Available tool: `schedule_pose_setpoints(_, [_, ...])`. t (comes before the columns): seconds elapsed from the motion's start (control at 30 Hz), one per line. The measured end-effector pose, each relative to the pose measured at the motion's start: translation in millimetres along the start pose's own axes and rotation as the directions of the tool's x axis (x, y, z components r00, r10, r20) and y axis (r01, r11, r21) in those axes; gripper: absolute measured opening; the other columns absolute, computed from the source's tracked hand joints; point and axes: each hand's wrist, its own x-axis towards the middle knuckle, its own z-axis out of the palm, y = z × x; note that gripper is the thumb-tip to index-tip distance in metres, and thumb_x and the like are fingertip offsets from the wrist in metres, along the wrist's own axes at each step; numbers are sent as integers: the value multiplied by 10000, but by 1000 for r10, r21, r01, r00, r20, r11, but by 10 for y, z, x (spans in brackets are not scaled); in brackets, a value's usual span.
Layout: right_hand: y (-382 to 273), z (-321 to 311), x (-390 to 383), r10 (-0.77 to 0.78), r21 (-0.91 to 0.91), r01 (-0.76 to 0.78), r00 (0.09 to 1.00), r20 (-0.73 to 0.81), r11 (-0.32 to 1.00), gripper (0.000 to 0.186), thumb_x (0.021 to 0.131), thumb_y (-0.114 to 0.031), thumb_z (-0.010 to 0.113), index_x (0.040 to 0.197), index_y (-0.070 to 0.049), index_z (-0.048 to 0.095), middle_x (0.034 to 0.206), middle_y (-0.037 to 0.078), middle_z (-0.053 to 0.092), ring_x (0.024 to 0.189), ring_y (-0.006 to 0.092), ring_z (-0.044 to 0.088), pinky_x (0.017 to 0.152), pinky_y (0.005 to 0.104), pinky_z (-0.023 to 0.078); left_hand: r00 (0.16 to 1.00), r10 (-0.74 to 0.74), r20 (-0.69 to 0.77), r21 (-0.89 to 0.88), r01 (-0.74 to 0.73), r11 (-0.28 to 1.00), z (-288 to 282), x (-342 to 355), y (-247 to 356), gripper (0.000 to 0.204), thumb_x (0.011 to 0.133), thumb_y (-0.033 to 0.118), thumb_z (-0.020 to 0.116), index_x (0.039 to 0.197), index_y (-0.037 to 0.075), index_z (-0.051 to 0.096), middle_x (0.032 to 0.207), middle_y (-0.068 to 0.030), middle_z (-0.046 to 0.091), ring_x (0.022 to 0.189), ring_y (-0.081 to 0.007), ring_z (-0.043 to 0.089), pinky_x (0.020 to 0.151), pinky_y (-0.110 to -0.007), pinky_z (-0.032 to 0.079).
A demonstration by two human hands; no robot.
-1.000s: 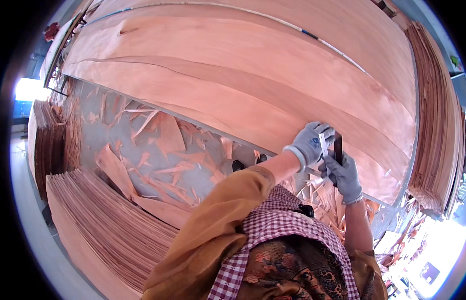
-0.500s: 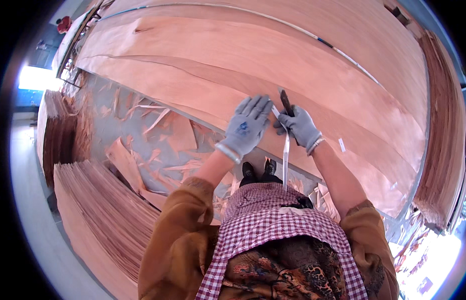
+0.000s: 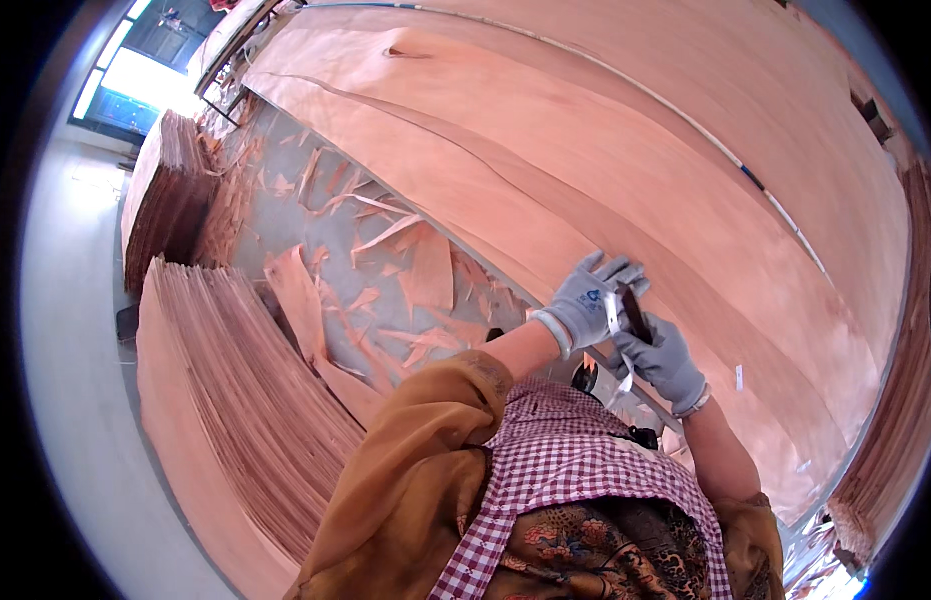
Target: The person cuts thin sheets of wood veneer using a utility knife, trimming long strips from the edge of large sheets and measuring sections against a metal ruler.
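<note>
My left hand (image 3: 586, 303), in a grey glove, is held over the near edge of a wide pinkish wood veneer sheet (image 3: 506, 190). Its fingers are stretched out and slightly apart. Just right of it, my right hand (image 3: 668, 365), gloved alike, is closed around a dark, narrow, knife-like tool (image 3: 636, 314) that points up and away. A white paper tape strip (image 3: 614, 312) runs between the two hands and curls down below the right one. Whether the left fingers touch the tape cannot be made out. A long wavy split lies in the veneer beyond my hands.
Tall veneer stacks (image 3: 241, 400) stand at the left, another stack (image 3: 171, 200) behind them. Torn veneer scraps (image 3: 426, 275) litter the grey floor. A white-and-blue rod or cord (image 3: 676, 112) crosses the sheet. More stacked veneer (image 3: 901, 380) rises at the right. A small white tape piece (image 3: 740, 377) lies on the sheet.
The view has swung, so the scene sits further right and lower. My hands have come closer together, and the tape that hung long and straight is now bunched and curled between them.
</note>
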Motion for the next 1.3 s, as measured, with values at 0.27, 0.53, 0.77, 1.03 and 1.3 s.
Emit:
schedule_pose_setpoints(0.27, [-493,538,628,-79,218,93,994,-72,972,305,906,-191,573,1098,32,494,869,108,621,697,132,599,632,245,487,955,-154,-253,157,198,968,-642,-761,-1567,472,870,322,513,1278,86,521,1394,-74,437,1320,-281,344,1110,-460,205])
schedule_pose_setpoints(0.53, [-553,1220,1854,-79,103,121,934,-347,987,246,917,-208,569,1065,-14,544,785,68,645,583,83,579,465,196,388,979,-58,-194,262,109,959,-772,-799,-2473,531,883,366,500,1336,92,458,1409,-54,425,1328,-238,338,1117,-456,171])
schedule_pose_setpoints(0.77, [-672,1411,2346,11,150,55,913,-407,987,154,909,-100,553,992,26,525,767,126,634,553,147,574,476,263,470,990,-39,-139,215,69,974,-756,-791,-2622,554,889,385,480,1355,88,432,1426,-59,401,1341,-235,320,1119,-465,160])
schedule_pose_setpoints(1.03, [-649,1375,2588,67,79,-37,905,-420,996,149,892,-90,574,962,30,520,759,129,642,568,154,605,472,265,479,987,-12,-158,132,33,991,-806,-708,-2673,517,888,329,494,1336,75,456,1405,-79,424,1317,-247,360,1108,-447,209])
schedule_pose_setpoints(1.3, [-641,1443,2586,77,-24,-96,903,-422,995,180,863,-136,625,869,25,546,701,113,641,561,151,607,499,274,497,977,186,-100,195,-164,967,-870,-399,-3006,448,886,286,517,1319,174,495,1363,-38,475,1255,-224,431,1076,-408,281])
